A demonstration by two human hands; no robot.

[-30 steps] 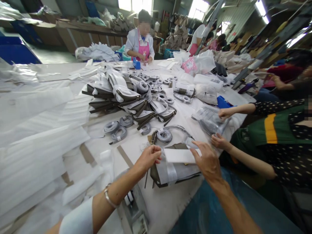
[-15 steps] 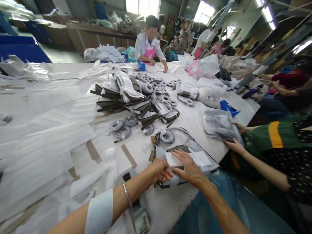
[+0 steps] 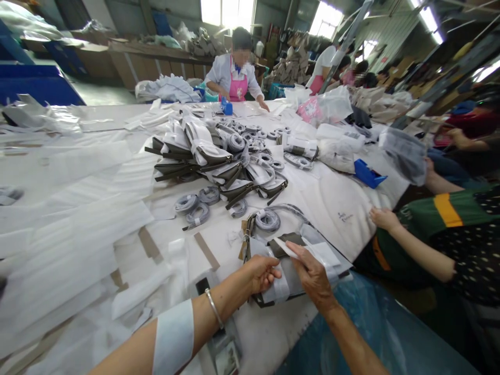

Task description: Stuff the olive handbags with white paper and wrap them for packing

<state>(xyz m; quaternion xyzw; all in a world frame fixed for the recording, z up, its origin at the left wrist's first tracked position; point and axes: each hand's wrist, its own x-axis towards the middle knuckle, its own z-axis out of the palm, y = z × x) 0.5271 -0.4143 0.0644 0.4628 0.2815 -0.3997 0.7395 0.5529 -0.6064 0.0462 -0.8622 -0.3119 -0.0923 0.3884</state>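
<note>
A dark olive bag (image 3: 289, 240), partly wrapped in pale sheeting, lies on the table in front of me. My left hand (image 3: 264, 273) is over its left side with fingers curled; whatever they may grip is hidden. My right hand (image 3: 314, 276) pinches a folded white sheet (image 3: 284, 247) between thumb and fingers, tilted above the bag. A white wrapping band (image 3: 282, 286) crosses the bag below my hands. Against its far side rests a grey coiled strap (image 3: 267, 220) with a small white band round it. A brown tag (image 3: 244, 227) hangs at the bag's left edge.
Beyond is a pile of wrapped bags (image 3: 211, 151) and coiled straps. White foam sheets (image 3: 78, 219) cover the left. A tape dispenser (image 3: 222, 344) lies below my left forearm. At right, a co-worker's hand (image 3: 385, 219) touches the table near a blue dispenser (image 3: 369, 174).
My right hand has lifted the white sheet from lying flat to a tilt, uncovering more of the bag. The right co-worker has moved a clear-bagged item off to the right.
</note>
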